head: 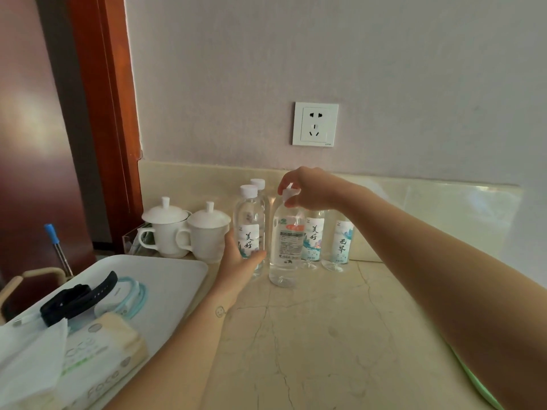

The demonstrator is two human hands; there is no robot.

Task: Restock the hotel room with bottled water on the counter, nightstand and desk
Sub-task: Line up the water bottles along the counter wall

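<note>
A cream marble counter point(325, 335) below a socket point(315, 124) was seen. One water bottle point(249, 232) was gripped low by the left hand point(236, 261); another bottle point(286, 247) was pinched at its cap by the right hand point(305, 189). Two lidded cups point(189, 232) stood beside them.

Both forearms are bare, no sleeves. The left forearm point(189, 344) bears a small round smiley-face tattoo point(220, 311) just below the wrist.
</note>
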